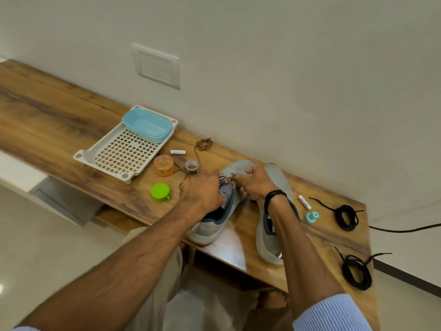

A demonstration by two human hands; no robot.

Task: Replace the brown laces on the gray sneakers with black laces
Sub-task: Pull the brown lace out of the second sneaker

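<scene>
fingers (241, 181) of the right hand (255, 185) pinch the brown lace (226, 179) on a sneaker (210, 225) lying on the surface (71, 111). the left hand (202, 192) grips that sneaker, fingertips hidden. a blue tub (148, 125) sits in the tray (81, 156).

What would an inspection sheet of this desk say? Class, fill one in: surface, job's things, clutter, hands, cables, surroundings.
Surface: wooden desk, set against the wall.
Job's things: left sneaker, brown lace in its eyelets; right sneaker beside it, lacing hidden by the arm; loose lace, brown, coiled near the wall; two black laces coiled at the desk's right end.
Clutter: tray holding a blue tub; orange jar; green lid; tape roll; two batteries; teal cap.
Hands: left hand and right hand both grip the left sneaker at its lacing.
Cables: black cable beyond the desk's right end.
Surroundings: white wall with switch plate; pale floor.
</scene>
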